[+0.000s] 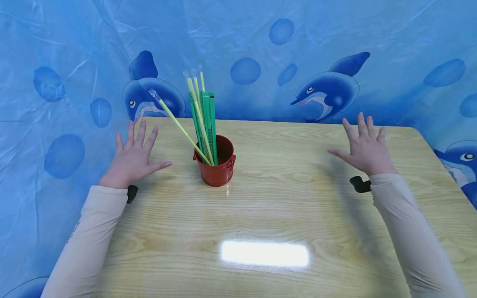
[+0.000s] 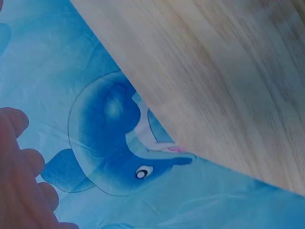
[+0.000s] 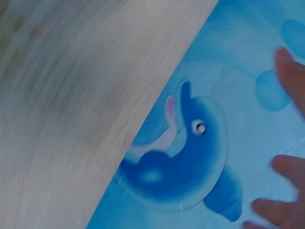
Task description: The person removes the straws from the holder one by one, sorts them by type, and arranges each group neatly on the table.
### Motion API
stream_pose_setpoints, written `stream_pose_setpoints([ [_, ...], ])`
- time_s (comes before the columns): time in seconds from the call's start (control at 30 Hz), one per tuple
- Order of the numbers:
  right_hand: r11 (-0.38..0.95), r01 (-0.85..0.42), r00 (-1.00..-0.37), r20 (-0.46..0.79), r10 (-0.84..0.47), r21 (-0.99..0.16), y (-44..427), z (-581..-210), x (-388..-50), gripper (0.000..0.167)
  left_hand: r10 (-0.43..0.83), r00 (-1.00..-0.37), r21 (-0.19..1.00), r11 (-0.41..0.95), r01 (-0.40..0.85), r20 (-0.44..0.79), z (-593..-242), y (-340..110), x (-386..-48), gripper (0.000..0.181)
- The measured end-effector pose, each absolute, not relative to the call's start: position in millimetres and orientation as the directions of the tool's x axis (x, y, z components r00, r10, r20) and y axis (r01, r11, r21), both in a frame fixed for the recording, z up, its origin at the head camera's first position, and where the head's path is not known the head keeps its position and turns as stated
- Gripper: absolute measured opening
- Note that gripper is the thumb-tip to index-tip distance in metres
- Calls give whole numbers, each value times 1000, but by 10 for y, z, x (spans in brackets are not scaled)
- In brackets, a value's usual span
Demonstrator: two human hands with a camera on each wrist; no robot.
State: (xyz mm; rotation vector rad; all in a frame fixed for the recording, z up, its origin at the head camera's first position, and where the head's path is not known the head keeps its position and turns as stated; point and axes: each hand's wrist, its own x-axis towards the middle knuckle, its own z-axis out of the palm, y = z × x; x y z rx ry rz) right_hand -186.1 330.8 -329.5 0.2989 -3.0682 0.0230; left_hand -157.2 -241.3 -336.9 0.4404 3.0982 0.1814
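Note:
A small red bucket stands on the table, left of the middle in the head view. Several yellow straws in clear wrappers and several long green packets with dark print lean in it; one straw tilts far to the left. To the left of the bucket is my left hand, its fingers spread and nothing in it. My right hand, likewise spread and holding nothing, is over the right part of the table, well away from the bucket. Fingers of each hand show at the edge of the wrist views.
The wood-grain table reaches back to a blue sheet printed with dolphins and ovals. More of that sheet hangs along the left side. A bright light reflection lies on the front of the tabletop. A dark band sits at each wrist.

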Motion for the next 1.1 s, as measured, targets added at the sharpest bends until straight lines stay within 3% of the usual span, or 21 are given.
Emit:
stream_pose_setpoints([
  [0.1,965,-255,-955,170,-243,-55,3200,-3299,-1801,87,287,-958,108,952,287,15,-3370,-2373,-1561,100],
  [0.23,913,-382,-869,392,-303,-143,2927,-3284,-1716,69,306,-952,164,939,304,11,-3424,-2276,-1523,100],
  [0.47,794,-525,-764,580,-281,-307,2385,-3261,-1598,38,293,-948,464,828,316,125,-3628,-1914,-1357,103],
  [0.67,649,-656,-678,677,-285,-384,1966,-3305,-1628,25,219,-955,639,710,297,200,-3687,-1555,-1248,102],
  [0.93,494,-735,-645,701,-303,-463,1402,-3360,-1739,21,144,-957,775,562,288,251,-3776,-1305,-1291,94],
  [1.0,464,-727,-667,681,-301,-507,1267,-3364,-1785,20,122,-960,792,544,276,251,-3794,-1279,-1299,95],
  [1.1,408,-655,-753,593,-285,-635,1077,-3372,-1860,21,80,-965,813,525,252,248,-3822,-1252,-1311,94],
])
